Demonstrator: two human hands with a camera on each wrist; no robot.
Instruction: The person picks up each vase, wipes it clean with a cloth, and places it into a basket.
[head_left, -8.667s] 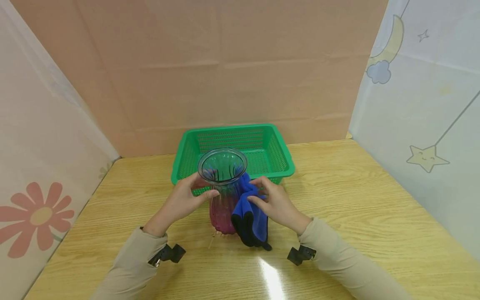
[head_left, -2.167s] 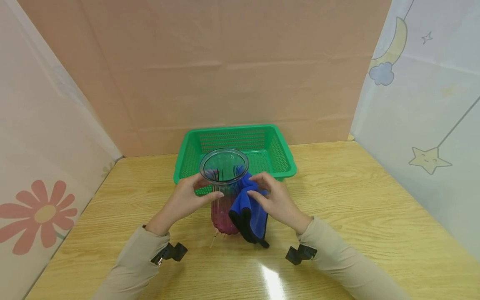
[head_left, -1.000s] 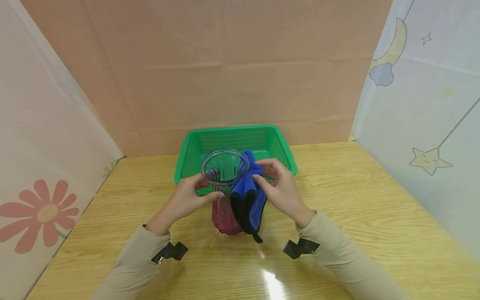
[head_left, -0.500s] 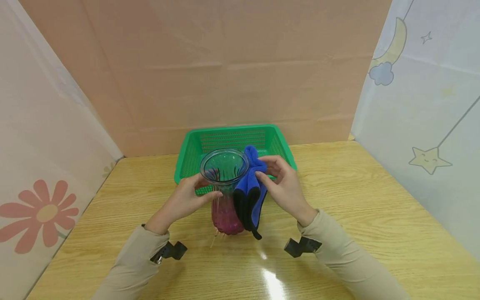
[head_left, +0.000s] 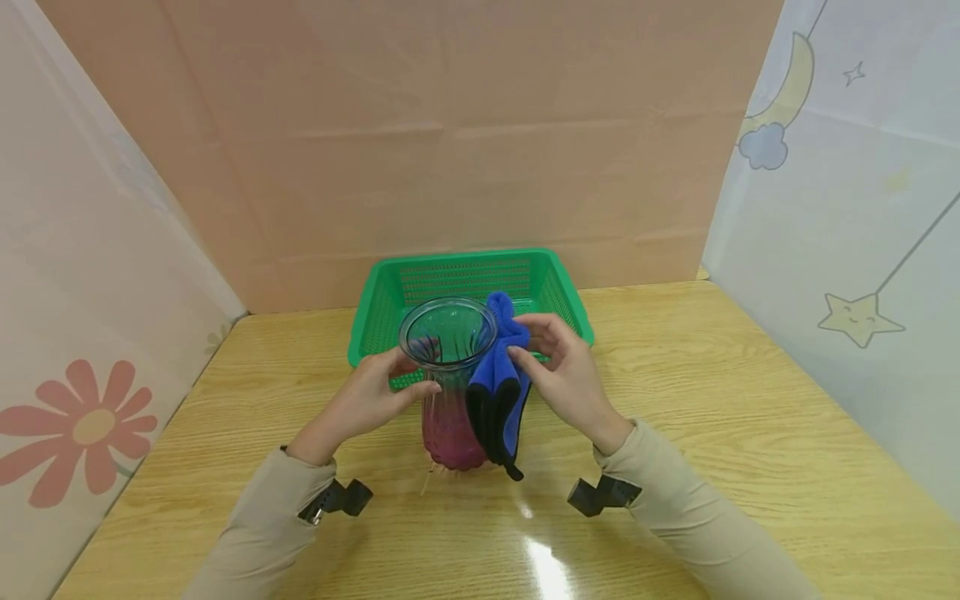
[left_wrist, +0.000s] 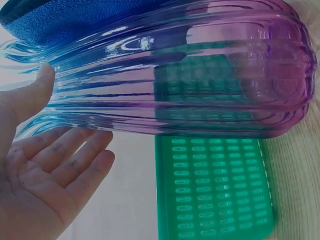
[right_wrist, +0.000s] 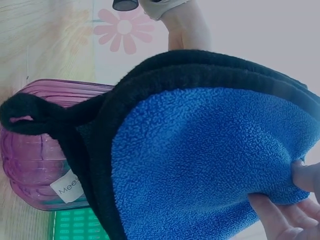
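A fluted glass vase (head_left: 450,425), blue-green at its flared rim and pink at its base, stands upright on the table in the head view. My left hand (head_left: 367,398) holds its neck from the left, thumb in front and fingers behind. On the other side, my right hand (head_left: 566,375) pinches a folded blue towel (head_left: 497,367) with black edging against the vase just below the rim. In the right wrist view the towel (right_wrist: 200,145) covers much of the vase (right_wrist: 37,155), and a hanging loop and a white label show at its edge.
A green perforated plastic basket (head_left: 558,304) sits right behind the vase, near the back wall. The wooden table (head_left: 675,400) extends to both sides. Printed sheets with a flower (head_left: 93,427) and a star (head_left: 857,321) flank it.
Since about two seconds ago my right hand has slid the towel up the vase toward the rim. Over the last half second it has barely shifted. The left hand stays on the neck.
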